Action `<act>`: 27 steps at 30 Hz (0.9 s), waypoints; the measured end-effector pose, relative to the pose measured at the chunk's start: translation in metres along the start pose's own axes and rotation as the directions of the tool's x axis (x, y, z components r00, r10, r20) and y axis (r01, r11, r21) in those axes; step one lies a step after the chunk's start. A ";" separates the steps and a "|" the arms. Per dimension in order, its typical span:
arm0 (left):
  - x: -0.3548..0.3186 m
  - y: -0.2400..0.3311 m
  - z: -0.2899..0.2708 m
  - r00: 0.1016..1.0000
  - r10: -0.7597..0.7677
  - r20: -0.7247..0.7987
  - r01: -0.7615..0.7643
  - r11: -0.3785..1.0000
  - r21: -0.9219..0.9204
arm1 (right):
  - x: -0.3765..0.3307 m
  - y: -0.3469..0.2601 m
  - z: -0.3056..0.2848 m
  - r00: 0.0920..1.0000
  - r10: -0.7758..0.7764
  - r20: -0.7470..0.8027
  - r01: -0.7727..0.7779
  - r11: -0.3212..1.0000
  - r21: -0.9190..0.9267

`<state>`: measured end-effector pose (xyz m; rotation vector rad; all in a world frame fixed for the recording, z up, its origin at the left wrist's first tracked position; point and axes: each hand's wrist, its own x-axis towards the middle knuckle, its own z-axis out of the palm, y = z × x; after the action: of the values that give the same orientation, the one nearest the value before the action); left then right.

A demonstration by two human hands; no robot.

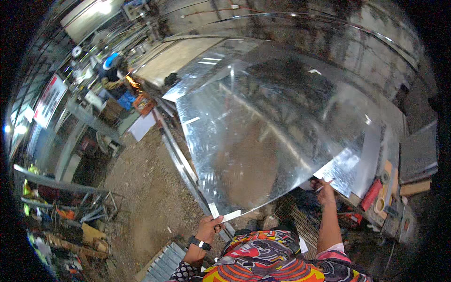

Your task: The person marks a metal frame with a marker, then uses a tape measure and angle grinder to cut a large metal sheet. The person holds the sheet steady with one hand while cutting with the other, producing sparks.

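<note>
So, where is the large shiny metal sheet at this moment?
In the head view, the metal sheet fills the centre and right. The left hand grips its near left corner and the right hand its near right edge.

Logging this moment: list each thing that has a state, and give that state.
metal sheet: lifted, bowed, held at its near edge
left hand: gripping the sheet's near-left corner
right hand: gripping the sheet's near-right edge
grinder: throwing sparks, far left
</note>
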<state>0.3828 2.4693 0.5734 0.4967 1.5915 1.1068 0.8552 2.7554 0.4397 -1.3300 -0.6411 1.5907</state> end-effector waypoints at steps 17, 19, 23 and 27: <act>0.016 -0.016 -0.089 0.972 -0.074 -0.225 0.073 0.997 -0.013 | 0.111 0.034 -0.010 0.997 0.064 -0.048 -0.065 0.997 -0.032; 0.024 -0.017 -0.101 0.950 -0.047 -0.310 0.056 0.998 0.021 | 0.070 0.047 0.027 0.994 -0.025 -0.102 0.033 0.997 0.074; 0.051 -0.030 -0.077 0.945 0.050 -0.323 0.014 0.981 0.195 | -0.039 0.081 0.075 0.986 0.120 -0.115 -0.094 0.973 0.210; 0.076 -0.088 -0.011 0.992 0.035 -0.125 0.005 0.950 0.311 | -0.131 0.134 0.101 0.923 0.381 0.053 -0.381 0.888 0.256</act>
<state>0.3678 2.4822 0.4583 0.6566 1.8925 0.9165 0.7132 2.5986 0.4142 -1.3063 -0.1580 1.9144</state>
